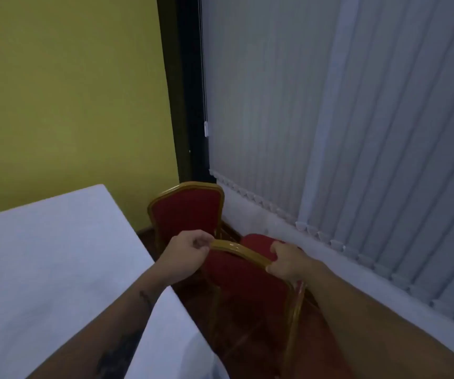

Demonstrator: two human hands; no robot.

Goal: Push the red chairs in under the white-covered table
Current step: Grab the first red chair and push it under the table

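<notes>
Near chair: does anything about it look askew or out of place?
Yes. The near chair sits turned at an angle, not squared to the white-covered table and not tucked under it. Both hands grip its backrest top.

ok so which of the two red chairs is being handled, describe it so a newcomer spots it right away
Start at the white-covered table on the left and look along its right edge, toward the vertical blinds. Two gold-framed red chairs stand there; take the nearer chair, turned with its back toward the camera. Unlike the far chair in the corner, its top rail is gripped by both hands, left hand and right hand.
</notes>
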